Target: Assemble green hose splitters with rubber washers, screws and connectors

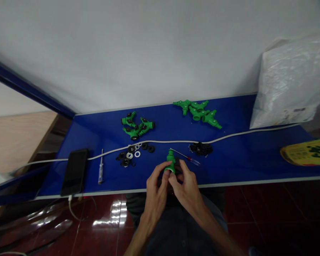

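Near the front edge of the blue table, a green plastic fitting (171,160) is held between both hands. My left hand (158,183) grips its left side, fingers bent round it. My right hand (186,183) closes on its right side, where a dark part shows by the fingers. Both thumbs meet at the fitting's lower opening. Just beyond the right hand lies a screwdriver (194,161) with a red and clear handle. To its right is a pile of small black parts (201,148). Black and white rings (129,155) lie scattered to the left of the hands.
Green fittings with black parts (134,128) lie back left, plain green fittings (198,110) back right. A white cable (170,142) crosses the table. A phone (75,172) and clear screwdriver (100,172) lie left; a white plastic bag (290,81) and yellow packet (308,152) are right.
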{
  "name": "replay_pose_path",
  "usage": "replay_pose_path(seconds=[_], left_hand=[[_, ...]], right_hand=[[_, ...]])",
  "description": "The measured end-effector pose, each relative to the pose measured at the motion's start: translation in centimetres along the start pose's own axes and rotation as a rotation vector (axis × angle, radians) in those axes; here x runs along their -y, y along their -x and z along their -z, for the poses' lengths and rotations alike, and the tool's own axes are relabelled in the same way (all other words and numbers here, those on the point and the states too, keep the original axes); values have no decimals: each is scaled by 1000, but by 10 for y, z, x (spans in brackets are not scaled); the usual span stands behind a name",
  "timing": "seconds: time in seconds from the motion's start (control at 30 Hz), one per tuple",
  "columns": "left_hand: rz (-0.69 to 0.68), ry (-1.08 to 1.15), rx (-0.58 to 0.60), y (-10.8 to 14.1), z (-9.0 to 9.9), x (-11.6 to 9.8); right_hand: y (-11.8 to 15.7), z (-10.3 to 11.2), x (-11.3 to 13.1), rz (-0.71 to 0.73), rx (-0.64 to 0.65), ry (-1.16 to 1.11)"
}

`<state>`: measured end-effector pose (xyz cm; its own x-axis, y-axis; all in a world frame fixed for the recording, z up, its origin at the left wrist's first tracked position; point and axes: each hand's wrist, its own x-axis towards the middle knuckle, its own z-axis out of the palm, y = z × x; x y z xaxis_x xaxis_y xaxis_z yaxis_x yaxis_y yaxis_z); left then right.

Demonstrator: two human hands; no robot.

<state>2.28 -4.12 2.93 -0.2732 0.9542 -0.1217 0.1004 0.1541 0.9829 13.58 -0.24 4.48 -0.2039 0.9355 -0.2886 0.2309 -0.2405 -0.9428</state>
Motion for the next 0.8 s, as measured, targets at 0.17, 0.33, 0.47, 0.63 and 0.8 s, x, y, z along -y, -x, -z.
replay_pose_path(seconds=[0.17, 0.33, 0.47, 0.63, 0.8], left_hand=[[15, 42, -7, -4, -1, 2], [84, 66, -8, -11, 4, 2], [161, 97, 105, -9, 12, 0], [131, 56, 120, 1, 16, 3], [205, 248, -58, 6, 20, 9]], right_hand=[[-1, 3, -3, -5, 15, -5], [-5, 11, -10, -3, 177, -194], [-6, 15, -18, -139, 281, -338], [-9, 23, -20, -181, 308, -249], [-35, 35, -1, 94, 119, 80]])
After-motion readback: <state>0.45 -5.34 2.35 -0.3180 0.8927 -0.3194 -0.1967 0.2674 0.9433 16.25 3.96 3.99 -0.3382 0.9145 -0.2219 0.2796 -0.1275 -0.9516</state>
